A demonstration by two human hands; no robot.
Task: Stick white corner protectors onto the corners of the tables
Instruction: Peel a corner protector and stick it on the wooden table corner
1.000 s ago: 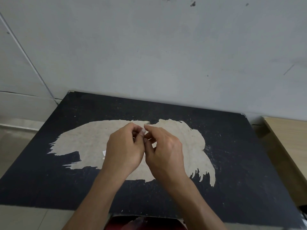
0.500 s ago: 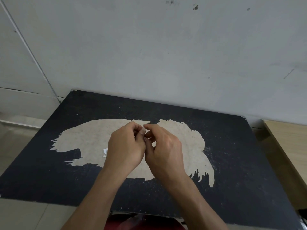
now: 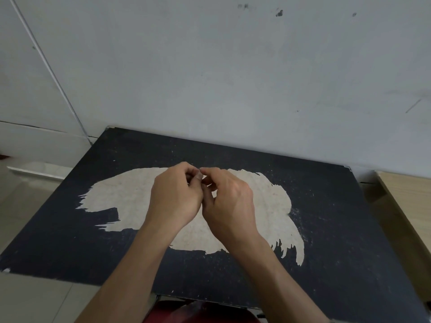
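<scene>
Hands (image 3: 175,197) (image 3: 229,203) edged up over worn blk table (image 3: 349,229), grey wall (image 3: 233,78) behind.

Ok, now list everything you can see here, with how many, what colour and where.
black table: one, black with a worn tan patch, against the wall
white bit: one, white, black table's near left corner; maybe a protector
wooden table: one, light wood, right of the black table
wall: one, grey-white, behind the tables
floor: one, pale tiles, left of the black table
red thing: one, red, bottom edge; unidentifiable
small piece: one, pale, pinched between fingertips, mostly hidden
left hand: one, over the tan patch, fingers curled
right hand: one, beside it, fingertips meeting the left's
</scene>
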